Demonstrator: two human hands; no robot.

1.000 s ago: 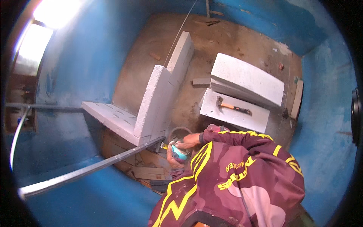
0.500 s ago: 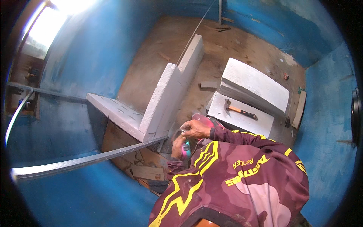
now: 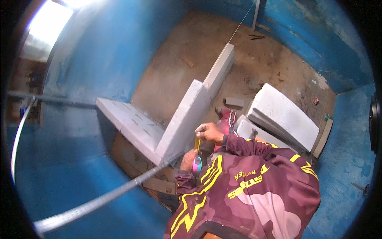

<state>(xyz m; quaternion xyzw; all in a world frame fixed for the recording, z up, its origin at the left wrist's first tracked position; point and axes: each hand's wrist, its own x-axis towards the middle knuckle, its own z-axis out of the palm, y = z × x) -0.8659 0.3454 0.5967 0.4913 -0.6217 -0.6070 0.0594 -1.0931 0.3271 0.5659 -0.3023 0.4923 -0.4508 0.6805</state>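
Observation:
My left hand [image 3: 186, 160] grips a pink and teal tape measure case [image 3: 196, 165] low beside the near end of an upright white block [image 3: 183, 119]. My right hand [image 3: 210, 132] pinches the yellow tape blade [image 3: 197, 144] above it, drawn out a short way against the block's end face. Both arms wear maroon sleeves with yellow markings. The block stands at the corner of a low white block wall [image 3: 127, 121] that runs on to a farther block [image 3: 219, 67].
Stacked white blocks [image 3: 283, 115] lie to the right on the dirt floor. A taut string [image 3: 240, 24] runs from the wall to the far side. A grey metal pipe [image 3: 99, 201] crosses diagonally at lower left. Blue walls surround the space. My red shoe [image 3: 227, 119] shows by the blocks.
My right hand has risen from the tape case, drawing out the yellow blade. The view has shifted closer to the block wall, and my shoulder now covers the hammer on the right-hand blocks.

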